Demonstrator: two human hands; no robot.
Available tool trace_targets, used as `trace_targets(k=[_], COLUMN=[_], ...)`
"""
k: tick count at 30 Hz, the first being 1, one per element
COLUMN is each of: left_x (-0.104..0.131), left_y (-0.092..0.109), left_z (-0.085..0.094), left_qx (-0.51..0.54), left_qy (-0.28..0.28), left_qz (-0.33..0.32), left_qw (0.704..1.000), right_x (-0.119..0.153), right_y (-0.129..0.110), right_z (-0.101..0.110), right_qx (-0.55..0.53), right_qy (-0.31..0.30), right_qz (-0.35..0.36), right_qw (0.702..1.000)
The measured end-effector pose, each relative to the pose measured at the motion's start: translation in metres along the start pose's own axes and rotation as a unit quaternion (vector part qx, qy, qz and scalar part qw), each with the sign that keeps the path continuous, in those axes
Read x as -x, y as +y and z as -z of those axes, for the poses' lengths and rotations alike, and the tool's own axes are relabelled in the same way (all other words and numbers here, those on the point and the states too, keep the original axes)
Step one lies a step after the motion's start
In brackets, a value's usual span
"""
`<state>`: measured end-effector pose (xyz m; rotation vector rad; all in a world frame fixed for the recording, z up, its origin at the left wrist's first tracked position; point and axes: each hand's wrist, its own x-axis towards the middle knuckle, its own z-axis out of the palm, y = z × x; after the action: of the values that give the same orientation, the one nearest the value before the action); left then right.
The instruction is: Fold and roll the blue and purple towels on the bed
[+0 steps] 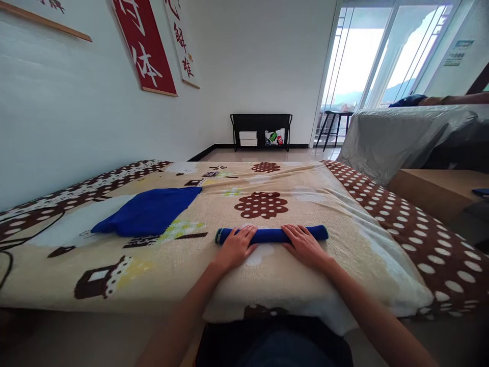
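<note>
At twelve o'clock on the blanket (pixel 309 191), the left hand (pixel 237 246) and right hand (pixel 304 245) lie apart on the roll (pixel 269 235), fingers loosely spread, probably to keep it evenly wound, with the cloth (pixel 153 211) at ten o'clock.

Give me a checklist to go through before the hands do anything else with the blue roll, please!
1. Left hand on the roll: ok, it rests on the left part.
2. Right hand on the roll: ok, it rests on the right part.
3. Blue roll lying on the blanket: ok.
4. Blanket smooth: not ok, wrinkles show beyond the roll.
5. Flat blue cloth apart from the roll: ok, it lies off to the left, not touching.
6. No loose edge under the roll: cannot tell, the underside is hidden.
</note>
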<state>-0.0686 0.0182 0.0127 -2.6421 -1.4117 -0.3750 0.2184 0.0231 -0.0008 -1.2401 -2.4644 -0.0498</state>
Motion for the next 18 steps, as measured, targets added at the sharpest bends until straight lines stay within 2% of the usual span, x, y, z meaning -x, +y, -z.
trace_targets(k=[4, 7, 12, 18], left_x=[0.027, 0.035, 0.027, 0.015], left_y=[-0.030, -0.044, -0.055, -0.071], left_z=[0.006, 0.008, 0.007, 0.005], left_qx=[0.004, 0.011, 0.028, 0.006], left_qy=[0.005, 0.002, -0.018, 0.006], left_qz=[0.018, 0.033, 0.046, 0.038], left_qw=[1.000, 0.999, 0.998, 0.999], right_x=[0.024, 0.036, 0.037, 0.033], right_y=[0.034, 0.055, 0.080, 0.096], right_z=[0.012, 0.017, 0.018, 0.017], right_qx=[0.015, 0.012, -0.020, -0.011], right_qy=[0.011, 0.007, -0.016, 0.016], right_qz=[-0.030, -0.038, -0.034, -0.045], right_qw=[0.999, 0.999, 0.999, 0.999])
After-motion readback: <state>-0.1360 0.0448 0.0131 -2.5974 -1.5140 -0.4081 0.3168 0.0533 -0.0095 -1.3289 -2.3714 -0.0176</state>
